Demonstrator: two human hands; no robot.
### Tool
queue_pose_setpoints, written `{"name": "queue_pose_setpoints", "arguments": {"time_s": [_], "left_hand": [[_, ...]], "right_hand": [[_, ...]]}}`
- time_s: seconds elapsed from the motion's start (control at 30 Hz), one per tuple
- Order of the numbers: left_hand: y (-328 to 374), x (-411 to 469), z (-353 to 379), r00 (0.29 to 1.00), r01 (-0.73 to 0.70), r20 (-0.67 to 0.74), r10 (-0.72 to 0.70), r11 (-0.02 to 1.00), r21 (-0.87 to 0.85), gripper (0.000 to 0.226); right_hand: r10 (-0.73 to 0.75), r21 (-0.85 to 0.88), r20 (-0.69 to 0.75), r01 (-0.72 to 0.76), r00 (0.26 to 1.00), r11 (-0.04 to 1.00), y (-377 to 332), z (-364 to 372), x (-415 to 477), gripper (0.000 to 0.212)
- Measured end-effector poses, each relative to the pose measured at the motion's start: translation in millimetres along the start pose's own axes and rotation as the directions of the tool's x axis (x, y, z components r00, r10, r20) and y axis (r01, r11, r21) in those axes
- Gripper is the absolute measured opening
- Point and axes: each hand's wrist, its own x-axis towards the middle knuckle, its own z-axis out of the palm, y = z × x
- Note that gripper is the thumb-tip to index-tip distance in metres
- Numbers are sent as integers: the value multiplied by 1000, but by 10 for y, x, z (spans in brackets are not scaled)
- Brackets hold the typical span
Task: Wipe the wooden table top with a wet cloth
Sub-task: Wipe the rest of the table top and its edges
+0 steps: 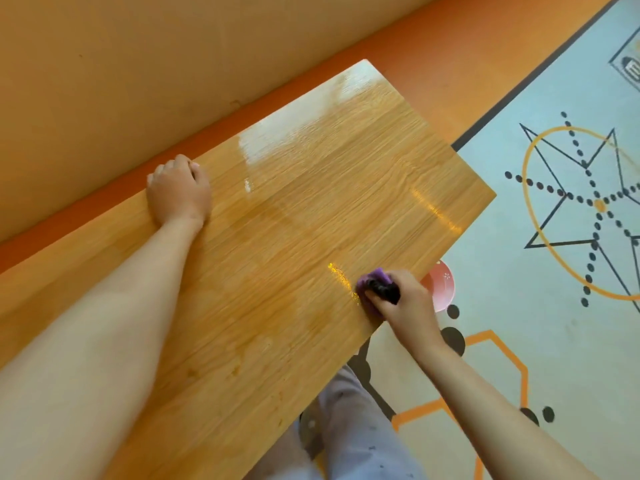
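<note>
A person leaned over a long, glossy, light-brown wooden table top [277, 220], seen from above. The right hand [403, 301] clenched a small crumpled purple cloth [373, 279] and pressed it to the wood right at the near long edge, some way in from the right-hand corner. Something dark showed between its fingers, too blurred to name. The left hand [178, 190] was at the far long edge, beside the plain orange wall [138, 64], its fingers curled over that edge and gripping the wood as a brace. A wet sheen and streaks lay over the right end of the surface, so the wiping looked well under way. A round pink bowl [441, 289] stood on the pale patterned floor [519, 323] just beyond the near edge, partly hidden by the right hand. A stroke carried past that edge could let the cloth slip off or shed drips onto the floor by the bowl, where a foot might skid. On slick wood, the bracing hand might also slide.
</note>
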Motion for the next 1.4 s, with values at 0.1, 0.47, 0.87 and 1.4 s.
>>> {"name": "queue_pose_setpoints", "arguments": {"time_s": [0.1, 0.47, 0.87, 1.4], "left_hand": [[8, -16, -6, 1000, -2, 0, 2, 1000, -8, 39], [9, -12, 4, 1000, 6, 8, -6, 1000, -4, 41], [-5, -12, -14, 1000, 0, 19, 0, 1000, -2, 41], [9, -12, 9, 1000, 17, 11, -17, 1000, 0, 39]], "right_hand": [[-192, 63, 210, 183, 959, 981, -325, 371, -552, 17], [82, -15, 15, -82, 996, 997, 75, -145, 83, 15], [-136, 43, 229, 129, 964, 991, -639, 599, -441, 19], [205, 122, -137, -189, 969, 974, -551, 336, 693, 15]]}}
